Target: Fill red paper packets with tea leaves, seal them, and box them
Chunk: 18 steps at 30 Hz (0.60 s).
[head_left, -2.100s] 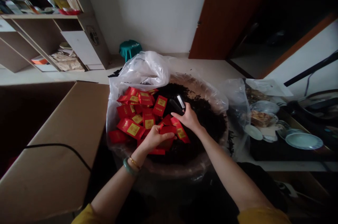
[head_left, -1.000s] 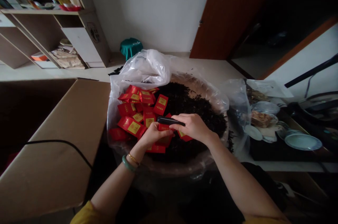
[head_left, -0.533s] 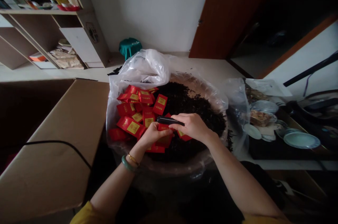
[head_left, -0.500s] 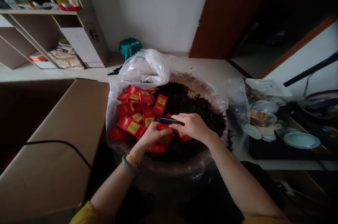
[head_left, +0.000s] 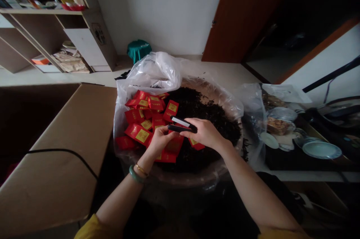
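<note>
My right hand (head_left: 206,132) is closed round a black stapler (head_left: 182,122) with a pale strip along its upper arm. The stapler's two arms stand apart and point left. My left hand (head_left: 159,140) pinches a small red packet (head_left: 174,145) just below the stapler's lower arm; the fingers partly hide its top edge. Several red packets (head_left: 139,133) with yellow labels lie heaped to the left of the hands. Beneath and to the right of them spreads a mass of dark, dry tea leaves (head_left: 205,113).
A round basket lined with clear plastic (head_left: 157,68) holds the leaves and packets. On the left stands an open cardboard box (head_left: 67,149) with a black cable across it. To the right, a dark tray bears a pale dish (head_left: 322,149) and a clear tub (head_left: 281,119).
The stapler's arms have swung apart; half a second ago they were together. Both hands have stayed almost in place.
</note>
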{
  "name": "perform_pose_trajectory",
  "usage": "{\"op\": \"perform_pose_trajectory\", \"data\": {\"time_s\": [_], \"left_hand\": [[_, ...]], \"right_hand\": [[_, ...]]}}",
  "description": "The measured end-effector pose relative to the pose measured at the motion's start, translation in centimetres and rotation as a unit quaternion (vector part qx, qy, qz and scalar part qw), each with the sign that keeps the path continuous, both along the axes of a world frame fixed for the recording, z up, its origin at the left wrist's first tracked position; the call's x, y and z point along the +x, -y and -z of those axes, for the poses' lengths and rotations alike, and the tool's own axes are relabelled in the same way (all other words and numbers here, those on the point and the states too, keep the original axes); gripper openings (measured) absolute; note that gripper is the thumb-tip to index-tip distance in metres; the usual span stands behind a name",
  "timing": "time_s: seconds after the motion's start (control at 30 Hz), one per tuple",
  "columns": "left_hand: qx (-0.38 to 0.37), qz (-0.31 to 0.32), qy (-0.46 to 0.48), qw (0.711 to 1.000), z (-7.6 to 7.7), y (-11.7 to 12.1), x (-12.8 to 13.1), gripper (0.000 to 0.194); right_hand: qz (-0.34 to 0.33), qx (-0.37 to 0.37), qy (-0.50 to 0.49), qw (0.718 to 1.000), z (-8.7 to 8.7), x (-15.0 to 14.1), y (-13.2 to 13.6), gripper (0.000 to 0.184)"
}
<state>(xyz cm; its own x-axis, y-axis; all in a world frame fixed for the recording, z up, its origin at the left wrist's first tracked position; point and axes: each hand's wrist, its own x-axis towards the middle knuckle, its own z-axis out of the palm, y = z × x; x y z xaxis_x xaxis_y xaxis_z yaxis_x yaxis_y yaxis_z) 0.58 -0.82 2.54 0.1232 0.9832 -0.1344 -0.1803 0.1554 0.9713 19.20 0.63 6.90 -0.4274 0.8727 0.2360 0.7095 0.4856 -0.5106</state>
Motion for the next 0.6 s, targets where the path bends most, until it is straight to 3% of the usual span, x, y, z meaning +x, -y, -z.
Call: {"op": "perform_pose_trajectory", "data": {"time_s": [0.13, 0.3, 0.47, 0.6], "left_hand": [[-0.014, -0.023, 0.037, 0.999, -0.2, 0.2, 0.0, 0.034], [-0.018, -0.057, 0.018, 0.998, -0.1, 0.1, 0.0, 0.033], [0.007, -0.059, -0.020, 0.998, 0.2, 0.2, 0.2, 0.037], [0.007, -0.074, -0.017, 0.997, 0.8, -0.1, 0.2, 0.038]], "right_hand": [[0.099, -0.024, -0.031, 0.994, 0.5, 1.2, -1.2, 0.046], [0.211, -0.037, 0.065, 0.975, 3.2, 3.0, -3.2, 0.047], [0.216, -0.070, 0.122, 0.966, 6.1, 3.5, -4.4, 0.048], [0.186, -0.027, 0.047, 0.981, 6.1, 2.8, -4.3, 0.036]]}}
